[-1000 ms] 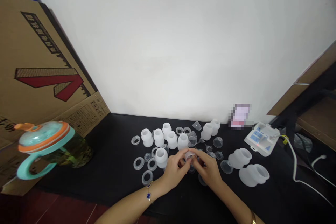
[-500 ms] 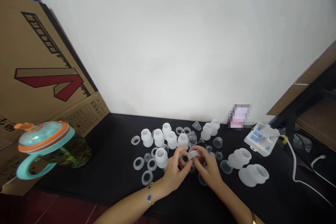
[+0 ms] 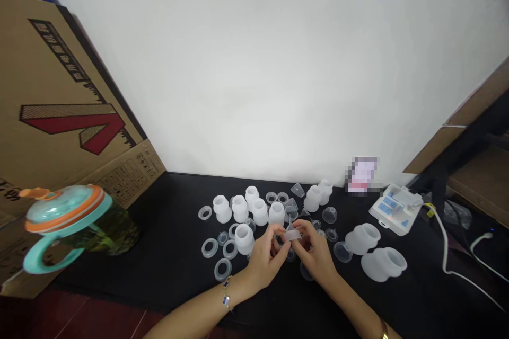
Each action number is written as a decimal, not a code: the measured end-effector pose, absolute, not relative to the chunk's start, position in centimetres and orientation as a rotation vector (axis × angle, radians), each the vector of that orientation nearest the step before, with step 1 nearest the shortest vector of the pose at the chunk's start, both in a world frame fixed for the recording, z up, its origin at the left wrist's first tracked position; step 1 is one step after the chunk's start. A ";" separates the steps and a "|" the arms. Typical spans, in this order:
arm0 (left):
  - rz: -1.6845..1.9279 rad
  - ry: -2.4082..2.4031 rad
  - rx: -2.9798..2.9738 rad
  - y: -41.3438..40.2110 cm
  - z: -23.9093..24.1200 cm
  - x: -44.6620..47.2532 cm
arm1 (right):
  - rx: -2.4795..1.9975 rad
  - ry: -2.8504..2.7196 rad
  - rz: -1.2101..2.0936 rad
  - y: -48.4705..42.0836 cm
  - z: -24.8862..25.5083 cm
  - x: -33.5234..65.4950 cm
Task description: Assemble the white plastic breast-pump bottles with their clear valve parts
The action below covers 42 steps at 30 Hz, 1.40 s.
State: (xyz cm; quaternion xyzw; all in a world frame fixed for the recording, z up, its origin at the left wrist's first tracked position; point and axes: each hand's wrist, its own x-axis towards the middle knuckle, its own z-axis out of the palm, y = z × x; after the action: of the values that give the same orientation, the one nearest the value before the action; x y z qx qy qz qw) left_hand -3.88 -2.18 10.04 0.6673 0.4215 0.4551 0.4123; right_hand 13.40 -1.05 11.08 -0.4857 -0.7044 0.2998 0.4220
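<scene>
My left hand (image 3: pixel 265 255) and my right hand (image 3: pixel 316 254) meet low in the middle of the view. Between their fingertips is a translucent bottle collar (image 3: pixel 293 234), with a thin clear teat tip (image 3: pixel 290 220) poking up out of it. Fingers of both hands are closed around the collar's sides. Just left of my left hand stands a small white bottle (image 3: pixel 244 238) with an open mouth. Another white bottle (image 3: pixel 276 213) is right behind the hands. A clear dome cap (image 3: pixel 342 252) lies right of my right hand; one more is partly hidden beneath that hand.
Several loose collar rings (image 3: pixel 222 269) lie at left, and clear caps (image 3: pixel 329 215) at right. Two white bottles (image 3: pixel 384 264) lie tipped over near a white box (image 3: pixel 395 209) with a cable. A jug (image 3: pixel 71 222) and a carton (image 3: pixel 71 90) stand at left; a wall is behind.
The collar has turned slightly between my fingers, so the teat tip now shows more clearly above it. Both hands stay in nearly the same place.
</scene>
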 end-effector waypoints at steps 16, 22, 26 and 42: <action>1.003 0.982 1.557 -1.6 10.2 -3.7 | -1.114 -1.833 0.625 -1.7 11.0 13.3; 1.039 0.980 1.460 -1.4 10.5 -3.7 | -1.056 -1.900 0.656 -1.7 11.1 13.4; 1.055 1.000 1.492 -1.4 10.5 -3.9 | -1.043 -1.924 0.648 -1.7 10.9 13.4; 1.026 1.174 1.756 -1.5 9.9 -4.0 | -1.108 -1.963 0.614 -1.6 10.6 13.4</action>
State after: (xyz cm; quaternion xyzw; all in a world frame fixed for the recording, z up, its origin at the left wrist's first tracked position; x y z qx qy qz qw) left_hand -3.96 -1.48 9.93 0.6896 0.4613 0.4030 0.3864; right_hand 13.44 -1.58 10.58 -0.4364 -0.7731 0.2418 0.3917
